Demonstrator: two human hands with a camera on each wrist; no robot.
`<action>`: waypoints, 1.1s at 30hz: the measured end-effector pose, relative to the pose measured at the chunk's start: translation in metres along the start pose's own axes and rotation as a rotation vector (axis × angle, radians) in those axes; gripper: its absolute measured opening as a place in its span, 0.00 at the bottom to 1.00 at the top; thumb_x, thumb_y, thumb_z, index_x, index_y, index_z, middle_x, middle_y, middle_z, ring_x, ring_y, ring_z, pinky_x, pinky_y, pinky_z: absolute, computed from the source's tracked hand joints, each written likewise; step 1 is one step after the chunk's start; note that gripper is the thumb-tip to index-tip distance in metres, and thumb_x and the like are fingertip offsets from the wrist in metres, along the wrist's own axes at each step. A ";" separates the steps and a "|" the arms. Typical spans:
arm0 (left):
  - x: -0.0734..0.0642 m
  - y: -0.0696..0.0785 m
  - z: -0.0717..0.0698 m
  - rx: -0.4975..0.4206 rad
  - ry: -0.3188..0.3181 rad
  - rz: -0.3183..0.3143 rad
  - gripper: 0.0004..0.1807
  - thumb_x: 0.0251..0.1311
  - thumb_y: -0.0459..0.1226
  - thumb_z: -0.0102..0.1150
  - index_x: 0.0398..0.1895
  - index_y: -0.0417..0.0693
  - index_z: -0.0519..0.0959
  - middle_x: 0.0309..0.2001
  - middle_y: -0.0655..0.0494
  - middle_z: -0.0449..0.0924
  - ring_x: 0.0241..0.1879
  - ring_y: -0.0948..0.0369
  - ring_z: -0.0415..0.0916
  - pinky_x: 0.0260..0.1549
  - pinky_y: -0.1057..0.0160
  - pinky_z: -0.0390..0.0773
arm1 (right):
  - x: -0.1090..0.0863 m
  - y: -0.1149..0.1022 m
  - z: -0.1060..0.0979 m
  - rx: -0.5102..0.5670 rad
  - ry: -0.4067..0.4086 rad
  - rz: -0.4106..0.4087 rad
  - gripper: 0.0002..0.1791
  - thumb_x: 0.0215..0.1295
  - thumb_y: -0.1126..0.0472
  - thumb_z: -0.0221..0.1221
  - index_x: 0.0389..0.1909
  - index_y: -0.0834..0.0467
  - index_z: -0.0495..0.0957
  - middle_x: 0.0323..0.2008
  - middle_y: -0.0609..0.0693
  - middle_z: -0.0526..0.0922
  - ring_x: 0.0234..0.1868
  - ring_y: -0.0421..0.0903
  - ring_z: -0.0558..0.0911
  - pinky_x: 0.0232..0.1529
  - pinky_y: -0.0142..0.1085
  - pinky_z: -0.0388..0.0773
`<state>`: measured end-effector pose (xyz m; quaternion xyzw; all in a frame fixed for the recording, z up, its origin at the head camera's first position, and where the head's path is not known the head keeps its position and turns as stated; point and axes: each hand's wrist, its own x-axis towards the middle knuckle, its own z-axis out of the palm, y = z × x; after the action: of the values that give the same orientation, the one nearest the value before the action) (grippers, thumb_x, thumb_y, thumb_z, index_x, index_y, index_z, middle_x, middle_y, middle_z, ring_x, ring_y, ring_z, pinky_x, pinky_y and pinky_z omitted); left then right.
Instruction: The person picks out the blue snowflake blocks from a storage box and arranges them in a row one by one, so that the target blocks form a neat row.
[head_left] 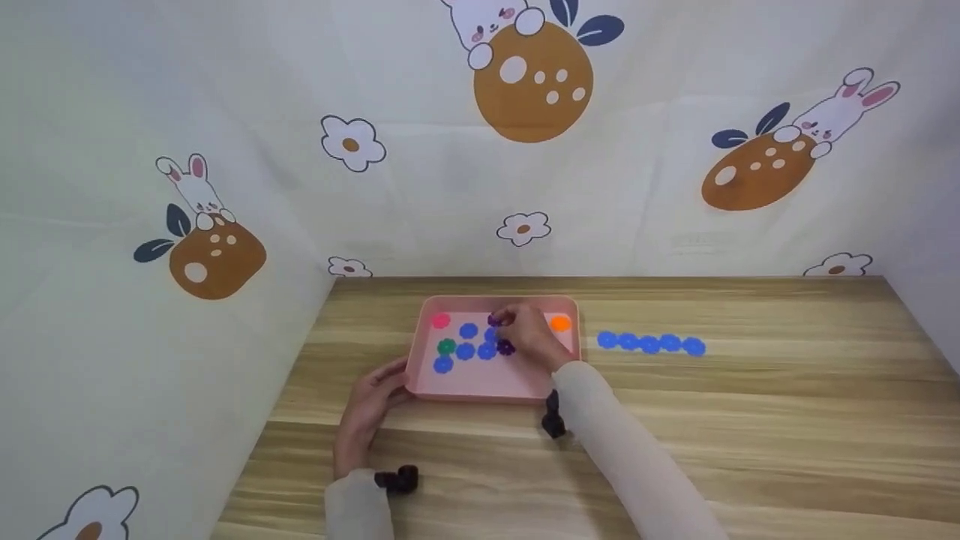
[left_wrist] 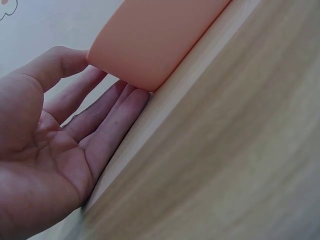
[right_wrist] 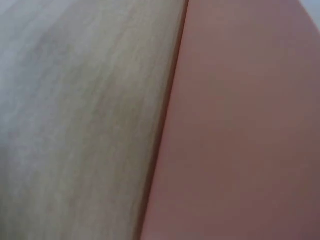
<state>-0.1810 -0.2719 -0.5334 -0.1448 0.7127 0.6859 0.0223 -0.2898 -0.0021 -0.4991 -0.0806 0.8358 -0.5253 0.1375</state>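
A pink tray (head_left: 480, 396) holds several small flower-shaped plastic pieces, mostly blue (head_left: 465, 350), with a green piece (head_left: 447, 346), a pink piece (head_left: 441, 320) and an orange piece (head_left: 560, 323). My right hand (head_left: 531, 334) reaches over the tray's right side, pinching a dark purple flower piece (head_left: 493, 319) between thumb and index finger. Another purple piece (head_left: 506, 347) lies just below the hand. My left hand (head_left: 373, 397) rests at the tray's front left corner; in the left wrist view its extended fingers (left_wrist: 112, 127) touch the pink wall (left_wrist: 150, 40).
Right of the tray, a row of joined blue flower pieces (head_left: 651, 344) lies on the wooden table (head_left: 787, 420). Printed cloth walls (head_left: 637, 225) rise behind and on both sides. The right wrist view shows only the tray's outer wall (right_wrist: 235, 125) and tabletop (right_wrist: 85, 125).
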 end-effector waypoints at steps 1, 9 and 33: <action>0.000 0.000 -0.001 -0.017 -0.002 0.012 0.21 0.68 0.34 0.59 0.64 0.42 0.77 0.64 0.39 0.77 0.54 0.54 0.83 0.52 0.59 0.86 | 0.001 0.001 0.000 -0.002 0.000 -0.014 0.14 0.67 0.68 0.61 0.52 0.59 0.84 0.47 0.55 0.85 0.38 0.48 0.83 0.45 0.35 0.87; 0.001 -0.004 0.000 -0.034 -0.017 0.033 0.21 0.68 0.31 0.58 0.64 0.39 0.76 0.64 0.38 0.77 0.53 0.55 0.83 0.52 0.58 0.86 | 0.003 0.004 0.002 -0.052 -0.032 -0.020 0.14 0.66 0.68 0.63 0.52 0.59 0.85 0.46 0.54 0.85 0.37 0.48 0.82 0.40 0.32 0.86; 0.001 0.000 0.000 -0.027 -0.003 0.014 0.21 0.68 0.32 0.58 0.64 0.41 0.77 0.64 0.39 0.77 0.53 0.55 0.83 0.51 0.59 0.86 | 0.007 -0.002 0.004 -0.169 -0.076 -0.024 0.13 0.63 0.66 0.66 0.48 0.60 0.85 0.45 0.53 0.84 0.42 0.49 0.81 0.42 0.35 0.88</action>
<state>-0.1822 -0.2725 -0.5338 -0.1391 0.7042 0.6960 0.0168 -0.2951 -0.0079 -0.5002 -0.1219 0.8704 -0.4510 0.1552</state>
